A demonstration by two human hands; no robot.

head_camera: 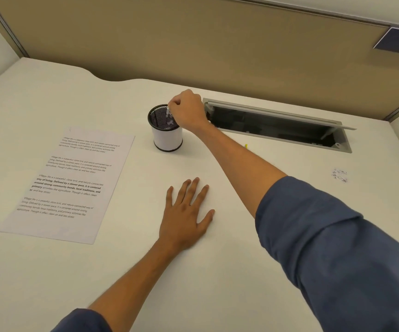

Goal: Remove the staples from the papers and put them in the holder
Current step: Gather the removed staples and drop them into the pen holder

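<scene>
The right hand (188,109) reaches across the desk (217,271) and hangs over the open mouth of the holder (167,136), its fingers curled together and pinching a small pale, glinting bit (168,110) just above the rim; it looks like a staple or a clump of them, though it is too small to tell for sure. The pinched bit lies directly over the holder's opening, at the edge nearest the hand. The holder is a short upright cylinder with a black mesh inside, black rings at top and bottom, and a smooth white band around its wall; a few small pale pieces show on the mesh inside.

The left hand (186,216) lies flat on the desk, palm down, fingers straight and slightly spread, holding nothing, well apart from the holder and nearer the person.

The paper (69,185) lies flat to the left of the holder (a printed sheet with four blocks of text, one partly bold), touching neither hand. Far to the right a small scatter of staples (340,175) rests on the matte off-white desk surface. Behind the right wrist a grey metal cable hatch (277,123) stands open in the desk, dark inside. Both forearms show rolled blue sleeves.
</scene>
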